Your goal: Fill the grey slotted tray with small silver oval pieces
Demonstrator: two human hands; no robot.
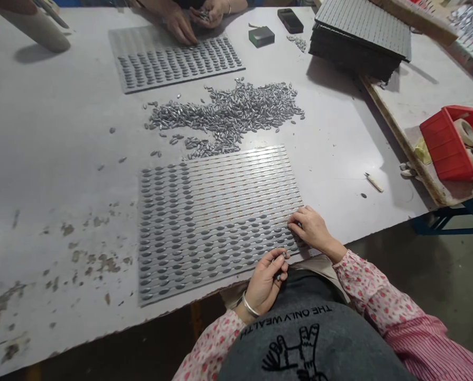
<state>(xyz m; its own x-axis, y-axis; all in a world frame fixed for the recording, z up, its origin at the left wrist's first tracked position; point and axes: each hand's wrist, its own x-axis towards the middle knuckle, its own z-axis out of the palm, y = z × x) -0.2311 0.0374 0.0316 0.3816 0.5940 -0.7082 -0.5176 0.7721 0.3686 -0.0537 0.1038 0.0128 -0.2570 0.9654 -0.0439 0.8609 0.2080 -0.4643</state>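
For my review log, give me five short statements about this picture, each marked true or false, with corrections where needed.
1. The right hand is at the right edge of the near board. True.
2. The left hand is empty. False: it holds at least one small grey piece.
3. A loose pile of grey pieces lies between the near board and the far board. True.
4. Pieces cover the whole near board. False: its upper right part is bare of them.
5. A pale roll sits in the red bin. True.
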